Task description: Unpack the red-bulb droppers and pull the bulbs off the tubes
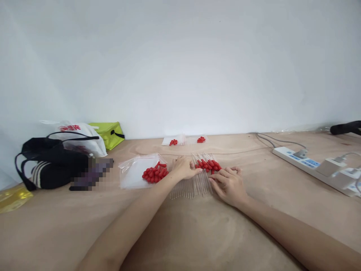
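A row of clear, thin dropper tubes [191, 186] lies side by side on the table. Red rubber bulbs [207, 165] are bunched across the pile, with more clear tubes reaching away behind them. My left hand [183, 168] rests over the left part of the tubes, its thumb stretched toward the bulbs and its fingertips partly hidden. At the right end of the pile, my right hand [229, 184] has thumb and forefinger drawn together at a red-bulbed dropper, though the grip itself is small. Left of my left hand, loose red bulbs [153, 174] are heaped on a clear zip bag [131, 173].
Small bags [167, 140] with a few red bulbs [201, 139] lie near the wall. A white power strip [293, 160] with chargers and cables is at right. A black bag [56, 167], white plastic bag [84, 137], green pouch [108, 133] and blurred item [91, 175] are at left.
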Tool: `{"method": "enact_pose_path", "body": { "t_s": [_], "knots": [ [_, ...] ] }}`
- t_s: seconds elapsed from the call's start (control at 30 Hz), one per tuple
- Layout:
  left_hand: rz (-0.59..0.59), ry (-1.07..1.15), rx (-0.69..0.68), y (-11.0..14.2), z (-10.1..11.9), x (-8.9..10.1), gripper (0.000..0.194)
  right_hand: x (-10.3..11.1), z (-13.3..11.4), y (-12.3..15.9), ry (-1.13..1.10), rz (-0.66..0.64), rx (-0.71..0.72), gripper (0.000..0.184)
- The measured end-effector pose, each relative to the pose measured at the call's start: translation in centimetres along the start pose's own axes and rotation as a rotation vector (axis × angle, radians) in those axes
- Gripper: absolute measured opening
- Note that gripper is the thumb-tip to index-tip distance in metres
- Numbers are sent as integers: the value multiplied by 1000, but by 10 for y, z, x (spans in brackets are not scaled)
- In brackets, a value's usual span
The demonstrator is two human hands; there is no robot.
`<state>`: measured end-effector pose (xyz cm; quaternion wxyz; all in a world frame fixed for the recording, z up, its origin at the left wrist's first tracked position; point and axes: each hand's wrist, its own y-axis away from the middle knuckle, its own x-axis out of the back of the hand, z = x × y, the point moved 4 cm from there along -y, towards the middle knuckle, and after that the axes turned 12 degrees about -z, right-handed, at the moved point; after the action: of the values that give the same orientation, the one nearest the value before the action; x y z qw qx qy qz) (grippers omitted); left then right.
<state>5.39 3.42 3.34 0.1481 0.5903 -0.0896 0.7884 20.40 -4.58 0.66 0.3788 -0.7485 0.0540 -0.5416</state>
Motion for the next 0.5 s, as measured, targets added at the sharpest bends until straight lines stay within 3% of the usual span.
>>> {"method": "enact_pose_path", "body": {
  "t_s": [0.1,0.27,0.5],
  "knots": [
    [-68,21,65,-6,3,-3,38,-2,-1,-1,2,5,3,20],
    [-81,40,124,-12,1,-7,34,-7,-3,-2,13,3,17,22],
    [14,55,176,-14,-17,5,26,-9,0,-1,-13,1,15,18]
  ]
}}
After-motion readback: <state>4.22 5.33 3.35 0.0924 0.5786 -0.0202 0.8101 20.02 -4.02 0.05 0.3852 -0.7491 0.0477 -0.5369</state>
